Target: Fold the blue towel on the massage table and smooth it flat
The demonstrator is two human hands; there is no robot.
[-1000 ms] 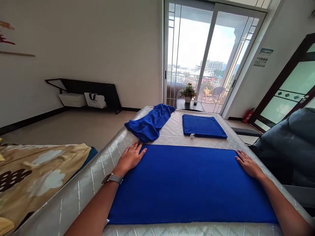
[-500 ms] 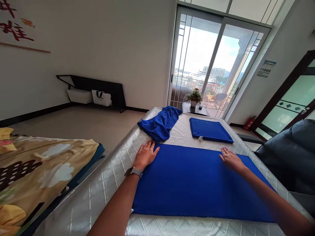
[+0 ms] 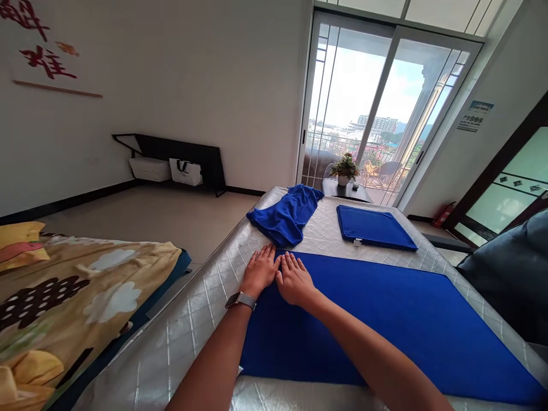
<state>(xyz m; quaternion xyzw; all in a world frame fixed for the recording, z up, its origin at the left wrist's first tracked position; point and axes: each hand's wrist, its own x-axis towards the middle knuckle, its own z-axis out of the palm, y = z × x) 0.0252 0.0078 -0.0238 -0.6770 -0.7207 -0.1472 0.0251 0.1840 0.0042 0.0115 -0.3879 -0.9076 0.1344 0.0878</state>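
walls: white wall point(image 3: 192, 85), red-character wall hanging point(image 3: 47, 65), posted notice point(image 3: 475, 116) | floor: beige floor point(image 3: 141, 217), dark skirting point(image 3: 68, 205) | left: low black rack point(image 3: 209, 160), white box point(image 3: 149, 169), white bag point(image 3: 185, 172) | back: sliding glass door point(image 3: 351, 97), bright daylight, balcony railing point(image 3: 329, 145), potted plant point(image 3: 343, 169) on dark side table point(image 3: 342, 191) | right: red fire extinguisher point(image 3: 443, 215), frosted-glass door point(image 3: 514, 197), dark armchair point(image 3: 509, 268)

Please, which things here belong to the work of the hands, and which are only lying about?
In use: left hand at the edge of the flat blue towel; right hand on it.
Lying about: crumpled blue towel, folded blue towel, quilted silver mattress, floral bedding, potted plant.
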